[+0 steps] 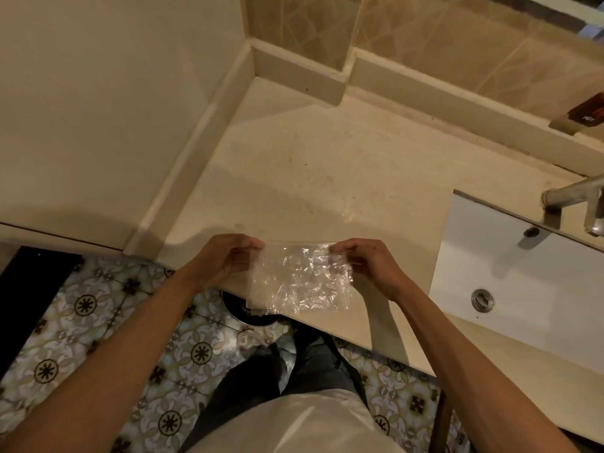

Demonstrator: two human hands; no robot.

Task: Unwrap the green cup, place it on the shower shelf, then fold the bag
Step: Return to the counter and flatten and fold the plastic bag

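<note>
Pinching bag [299, 279] top corners w/ both hands: left hand [225, 256], right hand [366, 259].

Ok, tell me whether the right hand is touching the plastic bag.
Touching. The head view shows the right hand pinching the plastic bag's upper right corner.

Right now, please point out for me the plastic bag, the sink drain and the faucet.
plastic bag [299, 279]: head view, middle of the crinkled clear sheet.
sink drain [481, 300]: head view, centre of the metal ring.
faucet [570, 192]: head view, on the metal spout.
</note>
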